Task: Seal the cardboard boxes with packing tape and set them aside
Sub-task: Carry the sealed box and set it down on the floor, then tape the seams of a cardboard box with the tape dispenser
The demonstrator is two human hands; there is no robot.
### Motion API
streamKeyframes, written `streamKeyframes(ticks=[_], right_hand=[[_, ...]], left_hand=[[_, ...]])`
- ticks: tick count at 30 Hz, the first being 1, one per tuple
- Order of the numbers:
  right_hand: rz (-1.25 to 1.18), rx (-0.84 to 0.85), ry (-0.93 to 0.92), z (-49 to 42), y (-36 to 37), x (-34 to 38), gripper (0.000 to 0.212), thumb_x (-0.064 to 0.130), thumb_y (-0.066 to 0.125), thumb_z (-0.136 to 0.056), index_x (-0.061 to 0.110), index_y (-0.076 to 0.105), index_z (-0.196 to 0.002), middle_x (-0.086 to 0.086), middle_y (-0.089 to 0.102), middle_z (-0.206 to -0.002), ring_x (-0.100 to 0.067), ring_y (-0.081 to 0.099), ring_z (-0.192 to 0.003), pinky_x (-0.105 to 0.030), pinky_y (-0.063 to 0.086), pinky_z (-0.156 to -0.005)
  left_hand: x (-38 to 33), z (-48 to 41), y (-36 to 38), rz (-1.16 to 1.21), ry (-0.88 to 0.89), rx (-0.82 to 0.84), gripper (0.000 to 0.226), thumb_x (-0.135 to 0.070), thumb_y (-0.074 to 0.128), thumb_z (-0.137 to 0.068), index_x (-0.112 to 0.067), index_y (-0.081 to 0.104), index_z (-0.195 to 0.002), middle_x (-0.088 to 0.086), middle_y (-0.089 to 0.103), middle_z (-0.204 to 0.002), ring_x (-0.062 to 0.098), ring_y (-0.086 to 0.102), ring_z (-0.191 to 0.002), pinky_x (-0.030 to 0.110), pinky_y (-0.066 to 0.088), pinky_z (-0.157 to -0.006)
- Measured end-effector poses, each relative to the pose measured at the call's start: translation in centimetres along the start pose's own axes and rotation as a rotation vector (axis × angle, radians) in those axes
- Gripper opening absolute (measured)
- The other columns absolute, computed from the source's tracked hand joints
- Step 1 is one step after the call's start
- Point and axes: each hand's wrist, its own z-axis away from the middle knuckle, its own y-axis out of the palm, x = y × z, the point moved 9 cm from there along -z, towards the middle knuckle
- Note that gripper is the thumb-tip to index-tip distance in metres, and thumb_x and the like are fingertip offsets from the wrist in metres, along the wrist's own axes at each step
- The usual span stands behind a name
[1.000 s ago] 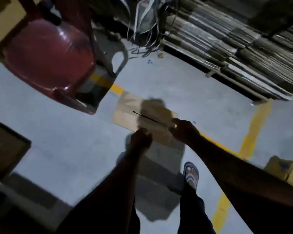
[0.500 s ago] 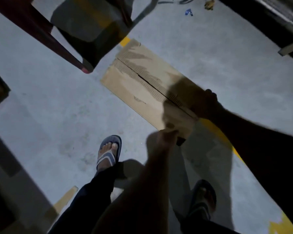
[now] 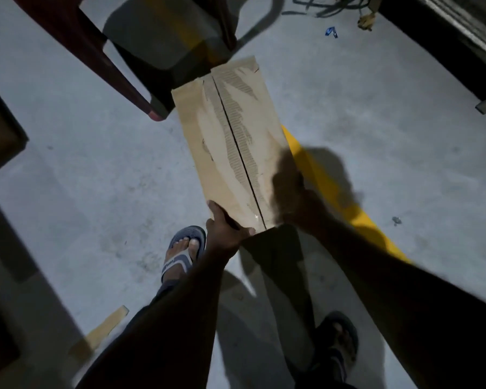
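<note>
Bare forearms, dark trousers, blue-and-white flip-flop, dark sandal

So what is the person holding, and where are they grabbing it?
A long cardboard box. The left hand grips its near left corner; the right hand is on the right edge near that same end, its fingers lost in shadow.

red chair, yellow floor line
</note>
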Motion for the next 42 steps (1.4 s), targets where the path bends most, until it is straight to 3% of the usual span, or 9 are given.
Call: streamKeyframes(ticks=[3,5,7,12,18,25,32,37,42], right_hand=[[-0.022,0.066,-0.047,2.2,-0.3,3.0,0.084,0.057,0.052,-0.079,0.030,0.025,-0.154,-0.026,0.048,-0.138,-0.047,0.054,-0.117,-0.052,0.048,-0.097],[-0.032,-0.060,-0.130,4.2,-3.5,6.3,0.070,0.048,0.052,-0.083,0.025,0.041,-0.148,-0.031,0.059,-0.122,-0.051,0.062,-0.099,-0.052,0.054,-0.085],[-0.103,-0.040,-0.192,6.0,-6.3,8.9,0.068,0.050,0.041,-0.082,0.015,0.057,-0.138,-0.030,0.067,-0.110,-0.052,0.064,-0.088,-0.052,0.052,-0.083],[0.011,0.102,-0.277,14.9,-17.2,19.1,0.079,0.051,0.070,-0.082,0.015,0.042,-0.148,-0.012,0.059,-0.130,-0.041,0.047,-0.128,-0.043,0.033,-0.108],[0.120,0.021,-0.344,24.0,-26.0,30.2,0.072,0.054,0.072,-0.079,0.040,0.043,-0.144,-0.025,0.031,-0.144,-0.043,0.045,-0.125,-0.040,0.040,-0.105],[0.128,0.079,-0.481,30.2,-30.1,46.8,0.075,0.064,0.069,-0.074,0.037,0.050,-0.141,-0.026,0.051,-0.132,-0.037,0.048,-0.125,-0.037,0.039,-0.106],[0.135,-0.020,-0.675,36.8,-38.2,64.2,0.075,0.065,0.071,-0.067,0.031,0.060,-0.133,-0.009,0.063,-0.131,-0.027,0.054,-0.124,-0.033,0.045,-0.102],[-0.040,-0.133,-0.765,40.6,-44.4,71.1,0.078,0.067,0.070,-0.055,0.030,0.066,-0.125,-0.004,0.068,-0.122,-0.019,0.061,-0.115,-0.039,0.049,-0.099],[0.025,-0.314,-0.872,45.0,-50.5,78.0,0.055,0.063,0.074,-0.069,0.044,0.064,-0.120,-0.011,0.050,-0.119,-0.033,0.046,-0.119,-0.035,0.039,-0.098]], left_hand=[[-1.4,0.9,-2.7,-0.144,-0.041,-0.025,0.118,-0.052,0.086,-0.058,-0.035,0.014,-0.149,0.019,0.055,-0.127,0.044,0.058,-0.115,0.055,0.054,-0.095],[-2.7,2.1,-5.8,-0.139,-0.031,-0.043,0.081,-0.063,0.077,-0.054,-0.037,0.036,-0.119,0.015,0.066,-0.104,0.041,0.067,-0.091,0.054,0.060,-0.080],[-5.1,4.8,-9.4,-0.132,-0.012,-0.084,0.063,-0.069,0.066,-0.060,-0.042,0.045,-0.113,0.012,0.067,-0.104,0.041,0.067,-0.097,0.052,0.059,-0.085],[-12.6,15.9,-20.1,-0.134,-0.002,-0.263,0.056,-0.061,0.048,-0.094,-0.040,0.051,-0.146,0.016,0.056,-0.138,0.041,0.038,-0.137,0.043,0.025,-0.116],[-16.0,27.5,-31.6,-0.179,0.042,-0.262,0.072,-0.074,0.051,-0.090,-0.027,0.053,-0.145,0.014,0.059,-0.136,0.036,0.047,-0.133,0.049,0.036,-0.113],[-15.3,34.4,-48.1,-0.187,0.027,-0.440,0.061,-0.074,0.047,-0.091,-0.034,0.064,-0.134,-0.002,0.059,-0.139,0.032,0.052,-0.128,0.040,0.038,-0.104],[-15.1,41.5,-65.9,0.181,0.010,-0.797,0.053,-0.068,0.045,-0.090,-0.027,0.070,-0.066,-0.008,0.066,-0.090,0.036,0.054,-0.109,0.033,0.031,-0.077],[-15.0,46.9,-74.5,0.621,-0.006,-0.950,0.060,-0.053,0.078,-0.076,-0.024,0.066,-0.128,-0.003,0.062,-0.114,0.019,0.061,-0.107,0.029,0.048,-0.088],[-16.5,48.8,-78.6,1.002,0.114,-0.824,0.067,-0.054,0.084,-0.067,-0.023,0.069,-0.125,-0.004,0.072,-0.117,0.014,0.070,-0.100,0.036,0.056,-0.092]])
